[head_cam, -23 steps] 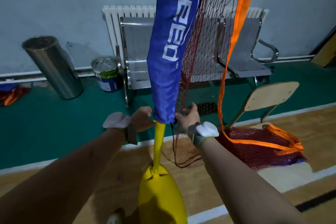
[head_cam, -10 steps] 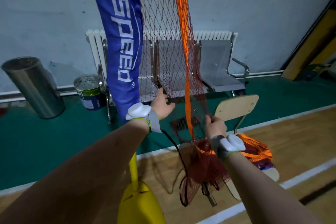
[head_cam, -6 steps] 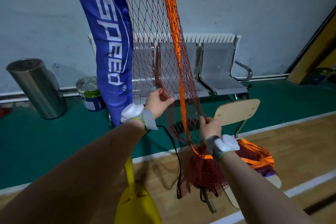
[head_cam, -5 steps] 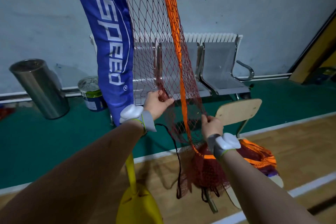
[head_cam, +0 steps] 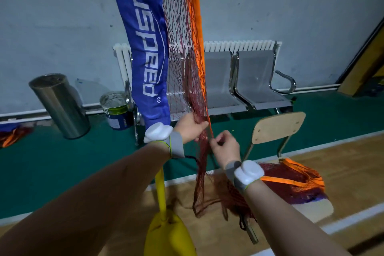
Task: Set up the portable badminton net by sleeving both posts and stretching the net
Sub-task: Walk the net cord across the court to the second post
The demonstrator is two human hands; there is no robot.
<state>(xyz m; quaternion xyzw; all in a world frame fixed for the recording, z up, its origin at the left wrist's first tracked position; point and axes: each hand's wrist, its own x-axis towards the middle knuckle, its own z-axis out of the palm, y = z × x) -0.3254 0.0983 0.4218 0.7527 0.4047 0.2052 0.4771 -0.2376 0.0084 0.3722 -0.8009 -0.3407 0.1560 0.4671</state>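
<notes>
- The blue sleeve [head_cam: 149,48] hangs over the yellow post [head_cam: 161,191], its hem just above the left wrist, with bare post showing from there down to the yellow base [head_cam: 168,237]
- The net [head_cam: 178,27] falls from the sleeve's right edge, its orange tape [head_cam: 195,16] running down the outer side; the unspread bulk lies heaped on the wooden chair [head_cam: 276,129] to the right
- Left hand [head_cam: 190,128]: fingers curled round a gathered bunch of net just right of the sleeve hem, grip closed on it
- Right hand [head_cam: 225,145]: thumb and forefinger pinch the net at the tape edge, remaining fingers curled, just below and right of the left hand
- Change noted: two seconds ago both hands were at the sleeve hem on the post; half a second ago they stood apart with net fanned between them. The right hand has since come in close to the left, and the net between them is drawn into a narrow rope
- Finding: the first post appears sleeved, and work has passed to sorting the net's lower edge. The second post is not in view, and stretching has not begun
- Risk: the net trailing below the hands looks tangled and may snag when pulled out
- Also present: steel bin [head_cam: 60,106] and paint tin [head_cam: 116,110] by the wall
</notes>
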